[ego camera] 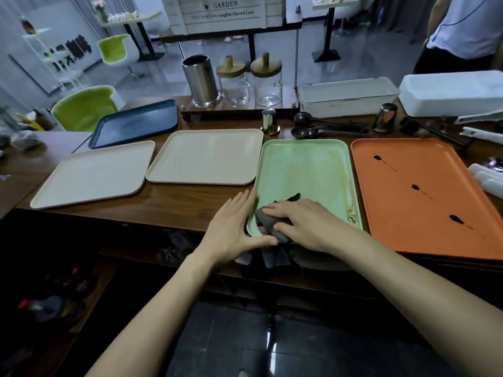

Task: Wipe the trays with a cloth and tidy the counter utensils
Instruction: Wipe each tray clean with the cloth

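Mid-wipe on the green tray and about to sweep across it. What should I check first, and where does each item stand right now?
1. Cloth under hand: ok. The right hand presses the grey cloth on the green tray.
2. Tray steadied: ok. The left hand lies flat against its near left corner.
3. Green tray clean: not ok. There is a brown stain by the near right rim.
4. Near edge fully on the counter: cannot tell. The hands hide it.
5. Orange tray: not ok. The dark spills are unwiped.
6. Spoons: not ok. They lie loose behind the tray.
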A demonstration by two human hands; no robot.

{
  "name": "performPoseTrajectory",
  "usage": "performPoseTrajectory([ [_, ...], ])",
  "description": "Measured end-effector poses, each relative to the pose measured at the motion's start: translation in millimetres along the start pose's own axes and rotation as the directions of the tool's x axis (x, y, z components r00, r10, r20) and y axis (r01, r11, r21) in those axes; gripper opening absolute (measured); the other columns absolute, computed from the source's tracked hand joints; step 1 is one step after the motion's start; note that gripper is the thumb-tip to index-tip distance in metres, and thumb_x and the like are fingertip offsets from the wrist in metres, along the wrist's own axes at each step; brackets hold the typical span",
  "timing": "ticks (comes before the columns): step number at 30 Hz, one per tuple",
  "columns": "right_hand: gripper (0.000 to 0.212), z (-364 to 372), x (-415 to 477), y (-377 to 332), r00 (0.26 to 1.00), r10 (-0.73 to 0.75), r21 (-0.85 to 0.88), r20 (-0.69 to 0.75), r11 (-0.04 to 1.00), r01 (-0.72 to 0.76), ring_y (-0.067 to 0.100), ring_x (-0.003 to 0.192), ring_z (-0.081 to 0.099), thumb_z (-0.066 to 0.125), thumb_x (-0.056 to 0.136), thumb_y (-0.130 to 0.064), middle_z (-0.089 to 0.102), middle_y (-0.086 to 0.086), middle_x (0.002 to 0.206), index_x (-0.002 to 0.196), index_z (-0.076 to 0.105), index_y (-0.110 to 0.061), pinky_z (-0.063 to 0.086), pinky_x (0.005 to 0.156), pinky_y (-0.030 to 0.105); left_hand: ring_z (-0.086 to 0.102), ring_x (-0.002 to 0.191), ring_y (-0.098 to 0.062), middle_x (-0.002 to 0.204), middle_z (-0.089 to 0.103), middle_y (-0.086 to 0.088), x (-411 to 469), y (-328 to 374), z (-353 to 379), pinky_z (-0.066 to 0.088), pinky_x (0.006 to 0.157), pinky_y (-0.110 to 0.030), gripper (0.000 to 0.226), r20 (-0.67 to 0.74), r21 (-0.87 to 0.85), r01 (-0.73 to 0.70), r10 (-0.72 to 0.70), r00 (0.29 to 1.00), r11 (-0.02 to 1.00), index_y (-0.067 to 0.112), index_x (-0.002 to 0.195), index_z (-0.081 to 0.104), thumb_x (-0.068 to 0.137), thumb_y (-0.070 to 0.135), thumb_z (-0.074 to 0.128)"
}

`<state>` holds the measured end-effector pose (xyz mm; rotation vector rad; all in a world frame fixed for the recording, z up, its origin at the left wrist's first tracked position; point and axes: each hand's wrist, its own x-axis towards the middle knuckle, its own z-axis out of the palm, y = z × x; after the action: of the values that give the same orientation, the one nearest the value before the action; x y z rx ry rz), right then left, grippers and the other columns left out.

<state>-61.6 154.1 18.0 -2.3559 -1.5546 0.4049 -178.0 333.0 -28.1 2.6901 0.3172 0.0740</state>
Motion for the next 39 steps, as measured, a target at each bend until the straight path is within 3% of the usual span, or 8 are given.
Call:
performPoseTrajectory([
  [4,0.042,-11,-34,35,0.976,0.202,-0.015,-0.084,0.979,-0.204,0.028,0.125,0.054,0.050,0.099,-0.030,0.056,-0.008,0.142,0.141,0.052,-0.031,0.046,0.098,0.045,0.003,0.158,-0.016,0.171,0.008,0.005,2,-2,1,0.007,0.128,-0.037,0.130,0.035,0.049,0.003,-0.004,0.999,0.999,0.028,0.164,0.004,0.063,0.102,0.039],
  [9,0.022,-14,-26,69,0.894,0.374,-0.108,-0.245,0.906,-0.408,0.029,0.104,0.059,0.041,0.101,-0.026,0.058,-0.001,0.117,0.119,0.052,-0.022,0.049,0.076,0.041,0.003,0.158,-0.016,0.171,0.010,0.010,2,-4,1,0.007,0.128,-0.037,0.124,0.043,0.013,-0.004,0.004,0.999,1.000,0.035,0.163,0.002,0.067,0.098,0.048],
  [11,0.021,-10,-11,55,0.894,0.363,-0.073,-0.263,0.917,-0.393,0.029,0.104,0.057,0.039,0.101,-0.028,0.053,0.001,0.113,0.117,0.049,-0.020,0.043,0.071,0.038,0.003,0.158,-0.016,0.171,0.010,0.010,3,-3,1,0.006,0.128,-0.037,0.126,0.049,0.017,-0.002,0.001,0.999,1.000,0.033,0.164,0.003,0.066,0.099,0.046],
  [17,0.053,18,-12,2,0.965,0.173,-0.045,-0.196,0.982,-0.185,0.019,0.127,0.043,0.045,0.097,-0.052,0.043,-0.004,0.141,0.141,0.039,-0.023,0.048,0.088,0.041,0.003,0.158,-0.018,0.170,0.009,0.011,3,-1,-2,0.009,0.127,-0.039,0.124,0.059,-0.012,-0.009,0.010,0.998,1.000,0.037,0.163,0.003,0.064,0.103,0.037],
  [23,0.058,16,7,17,0.969,0.174,-0.124,-0.174,0.973,-0.197,0.022,0.144,0.027,0.039,0.101,-0.041,0.031,0.005,0.158,0.153,0.028,-0.017,0.015,0.121,0.042,0.004,0.158,-0.018,0.171,0.009,0.006,7,-3,4,0.010,0.127,-0.039,0.098,0.012,0.074,0.014,-0.015,1.000,0.997,0.029,0.164,0.009,0.085,0.082,0.031],
  [31,0.040,-31,100,103,0.858,0.452,-0.081,-0.244,0.872,-0.482,0.032,0.119,0.047,0.040,0.100,-0.032,0.052,0.011,0.131,0.134,0.044,-0.011,0.040,0.100,0.046,-0.015,0.156,-0.012,0.171,-0.007,0.009,9,-5,8,-0.004,0.127,-0.037,0.093,0.056,0.137,0.010,-0.018,0.998,0.991,0.031,0.164,0.003,0.085,0.077,0.018],
  [36,0.050,-1,64,40,0.930,0.270,-0.031,-0.248,0.958,-0.286,0.024,0.128,0.042,0.038,0.101,-0.035,0.043,0.002,0.147,0.147,0.037,-0.015,0.037,0.107,0.039,-0.017,0.156,-0.012,0.171,-0.008,0.006,7,-4,6,-0.011,0.126,-0.034,0.093,0.061,0.145,-0.012,0.003,0.998,0.989,0.028,0.164,0.001,0.087,0.077,0.017],
  [39,0.055,14,40,7,0.962,0.202,-0.037,-0.182,0.976,-0.212,0.017,0.143,0.027,0.037,0.103,-0.037,0.031,-0.003,0.159,0.154,0.027,-0.020,0.019,0.119,0.034,-0.014,0.157,-0.017,0.172,-0.005,0.003,10,1,1,-0.010,0.124,-0.035,0.092,0.054,0.212,-0.036,0.026,0.998,0.977,0.026,0.163,0.001,0.090,0.076,0.024],
])
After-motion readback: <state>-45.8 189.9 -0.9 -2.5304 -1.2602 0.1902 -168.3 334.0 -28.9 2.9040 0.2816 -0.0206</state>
